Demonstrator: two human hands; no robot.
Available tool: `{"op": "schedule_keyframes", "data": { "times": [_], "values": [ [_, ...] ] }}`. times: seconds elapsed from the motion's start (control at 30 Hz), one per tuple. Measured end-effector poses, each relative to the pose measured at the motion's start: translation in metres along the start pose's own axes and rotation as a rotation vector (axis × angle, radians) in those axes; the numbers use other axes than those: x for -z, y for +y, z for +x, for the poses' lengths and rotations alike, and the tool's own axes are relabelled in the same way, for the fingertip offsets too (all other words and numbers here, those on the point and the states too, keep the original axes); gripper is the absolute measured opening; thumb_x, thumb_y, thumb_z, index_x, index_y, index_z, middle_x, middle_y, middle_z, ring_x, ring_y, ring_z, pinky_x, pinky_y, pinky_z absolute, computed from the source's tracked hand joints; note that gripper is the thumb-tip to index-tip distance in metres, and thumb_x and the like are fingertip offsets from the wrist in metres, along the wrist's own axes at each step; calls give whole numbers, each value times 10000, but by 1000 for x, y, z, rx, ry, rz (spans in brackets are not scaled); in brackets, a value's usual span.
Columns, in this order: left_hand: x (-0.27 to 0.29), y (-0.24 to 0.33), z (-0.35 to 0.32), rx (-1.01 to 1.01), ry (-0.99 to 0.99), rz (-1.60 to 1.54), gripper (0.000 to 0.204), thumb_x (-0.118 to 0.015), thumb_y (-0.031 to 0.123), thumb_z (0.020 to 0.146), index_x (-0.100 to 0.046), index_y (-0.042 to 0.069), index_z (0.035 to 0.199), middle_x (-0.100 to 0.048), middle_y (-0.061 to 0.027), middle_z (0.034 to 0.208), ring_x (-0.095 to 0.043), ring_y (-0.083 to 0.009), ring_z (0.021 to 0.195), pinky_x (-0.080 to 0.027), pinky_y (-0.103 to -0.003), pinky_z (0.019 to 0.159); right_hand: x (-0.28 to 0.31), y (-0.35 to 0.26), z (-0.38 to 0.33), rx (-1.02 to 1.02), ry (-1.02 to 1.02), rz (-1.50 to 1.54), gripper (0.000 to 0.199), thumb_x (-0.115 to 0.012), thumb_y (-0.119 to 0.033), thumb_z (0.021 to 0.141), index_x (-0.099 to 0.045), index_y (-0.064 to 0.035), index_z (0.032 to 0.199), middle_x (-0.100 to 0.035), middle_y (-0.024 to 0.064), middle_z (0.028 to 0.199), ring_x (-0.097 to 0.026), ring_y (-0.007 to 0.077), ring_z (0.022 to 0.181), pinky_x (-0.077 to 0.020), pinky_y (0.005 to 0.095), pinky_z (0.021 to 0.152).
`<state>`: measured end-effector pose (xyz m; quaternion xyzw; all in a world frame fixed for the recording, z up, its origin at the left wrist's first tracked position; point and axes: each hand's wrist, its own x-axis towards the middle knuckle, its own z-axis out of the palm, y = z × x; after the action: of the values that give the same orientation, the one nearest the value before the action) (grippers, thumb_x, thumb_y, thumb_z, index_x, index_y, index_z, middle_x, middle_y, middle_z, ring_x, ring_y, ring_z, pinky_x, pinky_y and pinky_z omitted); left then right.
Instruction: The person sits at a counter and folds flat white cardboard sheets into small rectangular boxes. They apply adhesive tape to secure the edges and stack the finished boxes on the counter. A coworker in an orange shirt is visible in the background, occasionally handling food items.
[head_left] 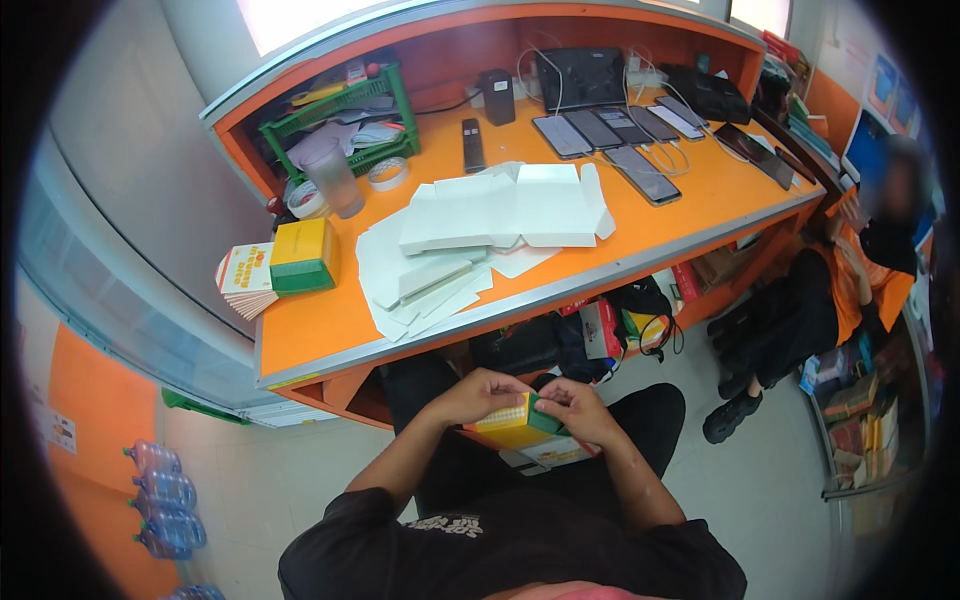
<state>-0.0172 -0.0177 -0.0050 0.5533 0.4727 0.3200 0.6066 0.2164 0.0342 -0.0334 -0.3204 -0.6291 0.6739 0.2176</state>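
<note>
Two hands work below the orange bench, whose top carries flat white carton blanks and a finished yellow-and-green box. Left hand and right hand each close their grip on the small yellow-and-green carton over the lap. Likely light, thin-walled and crushable; best held by edges and corners.

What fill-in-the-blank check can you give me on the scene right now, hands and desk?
1. Both the left hand and the right hand grip one small yellow and ____ box.
2. The flat white cardboard sheets lie on the ____ desk.
3. The clear plastic cup stands in front of a ____ basket.

Missing words: green; orange; green
</note>
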Motion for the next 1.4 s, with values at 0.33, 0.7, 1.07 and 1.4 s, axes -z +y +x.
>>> {"op": "schedule_keyframes", "data": {
  "times": [0.33,0.7,1.07,1.4],
  "values": [
    [-8,-54,2,363,-368,-494,244,-595,221,1005,-614,64,1192,-652,-3,1091,-628,-77,991,-504,-242,858,-2,-29,-21,317,-237,-498,147,-719,-103,858,-640,-38,964,-632,112,937,-639,299,910,-503,389,790],
    [-56,-75,-15,543,-310,-597,384,-575,251,995,-558,14,1297,-623,-65,1229,-583,-126,1142,-461,-285,950,-7,3,-57,365,-197,-560,154,-706,-156,876,-630,-59,968,-618,93,975,-636,319,918,-501,415,788],
    [-61,-73,-20,636,-420,-554,398,-623,245,974,-580,14,1295,-574,-52,1294,-510,-121,1196,-392,-274,1007,-9,-1,-70,297,-267,-484,128,-683,-74,883,-615,-56,990,-606,95,981,-635,312,934,-513,385,796],
    [-62,-64,-19,585,-409,-491,306,-599,245,993,-629,53,1230,-571,68,860,-527,-49,747,-418,-213,659,-20,3,-79,328,-161,-558,112,-671,-78,879,-616,-58,975,-596,93,1001,-629,314,957,-510,394,811]
  ]
}}
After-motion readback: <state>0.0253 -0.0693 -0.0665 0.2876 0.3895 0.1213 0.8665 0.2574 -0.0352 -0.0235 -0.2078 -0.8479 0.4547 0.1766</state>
